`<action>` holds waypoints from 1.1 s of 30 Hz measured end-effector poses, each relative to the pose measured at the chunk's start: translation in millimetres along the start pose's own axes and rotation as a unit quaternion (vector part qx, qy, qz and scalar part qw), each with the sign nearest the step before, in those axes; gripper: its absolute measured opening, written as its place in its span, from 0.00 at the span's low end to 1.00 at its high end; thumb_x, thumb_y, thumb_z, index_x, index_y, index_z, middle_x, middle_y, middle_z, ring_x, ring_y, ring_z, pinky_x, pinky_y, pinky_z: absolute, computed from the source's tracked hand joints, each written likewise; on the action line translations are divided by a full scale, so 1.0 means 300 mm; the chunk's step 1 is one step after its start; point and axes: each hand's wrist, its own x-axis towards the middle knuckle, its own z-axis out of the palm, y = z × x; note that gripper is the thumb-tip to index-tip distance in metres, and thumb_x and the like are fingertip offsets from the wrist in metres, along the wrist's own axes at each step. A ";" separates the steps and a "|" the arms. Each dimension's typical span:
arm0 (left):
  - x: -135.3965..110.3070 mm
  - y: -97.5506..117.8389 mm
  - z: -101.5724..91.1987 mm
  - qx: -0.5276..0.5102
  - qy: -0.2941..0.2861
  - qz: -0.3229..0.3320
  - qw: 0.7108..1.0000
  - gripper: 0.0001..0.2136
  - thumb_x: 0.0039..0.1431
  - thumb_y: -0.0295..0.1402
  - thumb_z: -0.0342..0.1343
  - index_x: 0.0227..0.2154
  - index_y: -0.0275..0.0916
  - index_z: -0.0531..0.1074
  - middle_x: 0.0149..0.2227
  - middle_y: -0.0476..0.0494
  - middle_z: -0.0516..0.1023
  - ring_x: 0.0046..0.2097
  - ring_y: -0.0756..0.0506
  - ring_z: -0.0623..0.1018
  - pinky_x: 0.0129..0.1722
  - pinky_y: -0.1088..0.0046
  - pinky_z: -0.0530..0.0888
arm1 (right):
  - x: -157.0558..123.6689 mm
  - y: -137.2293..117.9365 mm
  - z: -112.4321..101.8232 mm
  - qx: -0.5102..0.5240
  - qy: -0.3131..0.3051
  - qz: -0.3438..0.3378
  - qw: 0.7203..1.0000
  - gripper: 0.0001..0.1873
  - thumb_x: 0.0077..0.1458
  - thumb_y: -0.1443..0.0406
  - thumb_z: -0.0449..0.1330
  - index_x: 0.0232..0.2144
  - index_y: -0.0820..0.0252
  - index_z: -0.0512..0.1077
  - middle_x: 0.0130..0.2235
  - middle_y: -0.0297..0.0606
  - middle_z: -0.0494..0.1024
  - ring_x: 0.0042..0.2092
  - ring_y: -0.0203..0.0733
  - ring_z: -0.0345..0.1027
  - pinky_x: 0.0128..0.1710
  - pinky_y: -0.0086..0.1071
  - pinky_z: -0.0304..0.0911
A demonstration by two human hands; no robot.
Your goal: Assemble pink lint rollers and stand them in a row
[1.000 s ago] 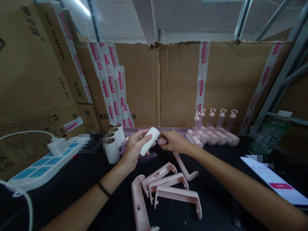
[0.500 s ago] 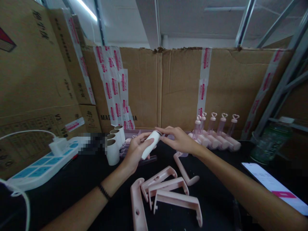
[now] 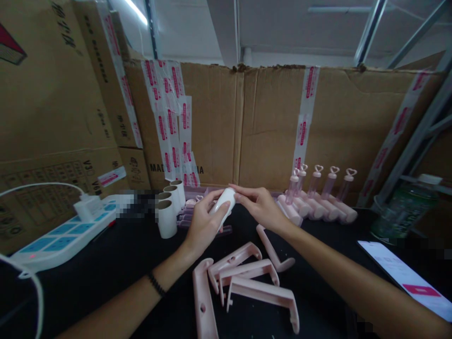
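Observation:
My left hand point(image 3: 202, 226) is wrapped round a white lint-roller paper roll point(image 3: 223, 205), which tilts with its upper end toward the back right. At that upper end, the thumb and fingertips of my right hand point(image 3: 262, 207) pinch the roll's edge; the exact contact is partly hidden. Below both hands lie several pale pink angled handle pieces point(image 3: 261, 289) on the black table. Left of my left hand stand several more white rolls point(image 3: 167, 223) with brown cardboard cores. Translucent purple-pink pieces point(image 3: 184, 217) lie behind my left hand.
At the back right are several pink rollers point(image 3: 328, 209) with clear stems and heart-shaped loops. A phone point(image 3: 406, 278) and a green-labelled bottle point(image 3: 402, 212) are at the right. A white power strip point(image 3: 67, 238) with cables lies left. Cardboard point(image 3: 268, 127) walls the back.
My right fingers have drawn together at the roll's upper end, where they were more spread before. The roll's end now faces me less openly. The whole view has shifted slightly.

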 end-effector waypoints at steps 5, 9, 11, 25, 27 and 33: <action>0.006 0.008 -0.012 -0.082 -0.033 -0.019 0.996 0.24 0.53 0.38 0.67 0.52 0.35 0.75 0.43 0.38 0.80 0.25 0.52 0.73 0.15 0.81 0.66 | 0.009 -0.022 -0.002 0.105 0.030 0.033 0.993 0.18 0.59 0.55 0.65 0.48 0.57 0.81 0.48 0.40 0.84 0.51 0.47 0.77 0.59 0.45 0.66; 0.000 0.017 -0.019 -0.117 -0.059 -0.032 0.991 0.25 0.54 0.39 0.66 0.54 0.34 0.74 0.40 0.38 0.80 0.24 0.52 0.73 0.15 0.80 0.68 | 0.015 -0.037 -0.014 0.180 0.024 0.047 0.982 0.14 0.56 0.56 0.68 0.41 0.59 0.82 0.46 0.43 0.84 0.49 0.44 0.77 0.59 0.42 0.66; -0.002 0.019 -0.020 -0.118 -0.068 -0.031 0.990 0.24 0.55 0.39 0.66 0.53 0.34 0.74 0.39 0.38 0.80 0.25 0.51 0.73 0.15 0.80 0.68 | 0.019 -0.043 -0.025 0.199 0.008 0.064 0.978 0.14 0.54 0.58 0.70 0.41 0.60 0.81 0.46 0.43 0.84 0.48 0.43 0.77 0.58 0.41 0.66; 0.008 0.012 -0.026 -0.225 -0.127 -0.090 0.962 0.17 0.57 0.37 0.63 0.46 0.36 0.68 0.30 0.42 0.76 0.30 0.44 0.79 0.13 0.81 0.65 | 0.020 -0.033 -0.053 0.167 -0.024 0.020 0.985 0.20 0.58 0.58 0.67 0.51 0.56 0.74 0.50 0.43 0.81 0.52 0.43 0.75 0.58 0.42 0.67; 0.008 0.013 -0.029 -0.233 -0.132 -0.095 0.959 0.17 0.58 0.36 0.62 0.46 0.37 0.67 0.31 0.42 0.76 0.30 0.44 0.79 0.13 0.81 0.65 | 0.020 -0.033 -0.052 0.162 -0.019 0.009 0.987 0.19 0.58 0.58 0.67 0.50 0.55 0.74 0.50 0.42 0.81 0.52 0.42 0.75 0.57 0.41 0.68; 0.004 0.020 -0.031 -0.214 -0.137 -0.081 0.964 0.15 0.60 0.36 0.60 0.46 0.37 0.66 0.31 0.40 0.77 0.30 0.44 0.78 0.13 0.81 0.65 | 0.019 -0.067 -0.065 0.114 -0.026 -0.005 0.993 0.14 0.57 0.59 0.68 0.45 0.56 0.77 0.47 0.39 0.82 0.49 0.41 0.75 0.53 0.38 0.69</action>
